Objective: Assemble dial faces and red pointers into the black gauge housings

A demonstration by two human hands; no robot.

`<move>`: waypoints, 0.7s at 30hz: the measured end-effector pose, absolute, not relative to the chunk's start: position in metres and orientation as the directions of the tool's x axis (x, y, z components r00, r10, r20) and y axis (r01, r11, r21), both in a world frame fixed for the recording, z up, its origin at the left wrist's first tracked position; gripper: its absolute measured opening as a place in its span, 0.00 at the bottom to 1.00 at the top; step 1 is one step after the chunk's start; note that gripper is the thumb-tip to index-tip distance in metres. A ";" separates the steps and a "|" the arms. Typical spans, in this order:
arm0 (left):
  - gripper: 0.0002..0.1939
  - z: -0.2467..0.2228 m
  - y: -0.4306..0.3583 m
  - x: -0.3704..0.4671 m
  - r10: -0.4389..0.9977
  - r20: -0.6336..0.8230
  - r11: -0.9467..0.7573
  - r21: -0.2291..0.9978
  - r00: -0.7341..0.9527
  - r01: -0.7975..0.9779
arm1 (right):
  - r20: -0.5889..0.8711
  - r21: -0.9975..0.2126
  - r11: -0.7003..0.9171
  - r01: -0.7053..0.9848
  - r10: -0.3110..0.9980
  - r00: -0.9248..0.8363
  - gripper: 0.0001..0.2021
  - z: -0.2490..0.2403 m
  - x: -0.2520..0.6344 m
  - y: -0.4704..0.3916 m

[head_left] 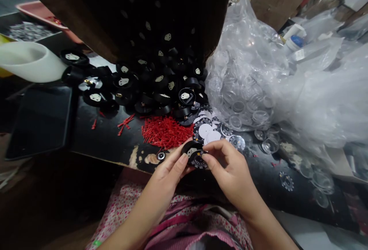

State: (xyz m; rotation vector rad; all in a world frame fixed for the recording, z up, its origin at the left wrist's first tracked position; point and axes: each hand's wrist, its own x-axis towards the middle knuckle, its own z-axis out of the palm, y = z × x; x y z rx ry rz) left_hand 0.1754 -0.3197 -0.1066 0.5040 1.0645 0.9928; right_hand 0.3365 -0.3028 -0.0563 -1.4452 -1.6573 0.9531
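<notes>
My left hand (172, 169) is closed around a round black gauge housing (186, 147), with a pale plate showing inside it. Between the thumb and fingers of my right hand (224, 162) is a printed dial disc (199, 159), black with white markings and a small orange patch. The disc overlaps the front of the housing; whether it sits inside the rim I cannot tell. Just beyond my hands lie a heap of red pointers (166, 130) and a pile of dial discs (207, 130), some white side up. A small round black-and-silver part (161, 156) rests left of my left hand.
Several black housings (161, 97) spill from a large dark box (138, 16). To the right, a plastic bag (244, 70) holds clear round covers. A dark tray (40, 121), a white container (31, 62) and a pink basin (37, 10) stand left. The table's front edge is worn.
</notes>
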 end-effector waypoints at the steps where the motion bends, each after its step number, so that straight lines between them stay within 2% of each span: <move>1: 0.18 -0.107 -0.320 0.175 0.862 -0.489 0.495 0.753 0.134 -0.434 | 0.042 -0.892 0.085 0.444 0.993 -0.107 0.05 -0.056 0.337 -0.303; 6: 0.19 -0.107 -0.322 0.177 0.879 -0.433 0.478 0.797 0.202 -0.369 | 0.041 -0.880 0.087 0.466 0.993 -0.109 0.04 -0.054 0.334 -0.302; 12: 0.21 -0.108 -0.320 0.178 0.863 -0.440 0.503 0.797 0.249 -0.333 | -0.124 -0.899 -0.075 0.432 0.989 -0.087 0.03 -0.058 0.335 -0.298; 21: 0.19 -0.110 -0.318 0.179 0.850 -0.461 0.524 0.785 0.254 -0.330 | -0.209 -0.902 -0.148 0.406 0.972 -0.109 0.04 -0.065 0.339 -0.293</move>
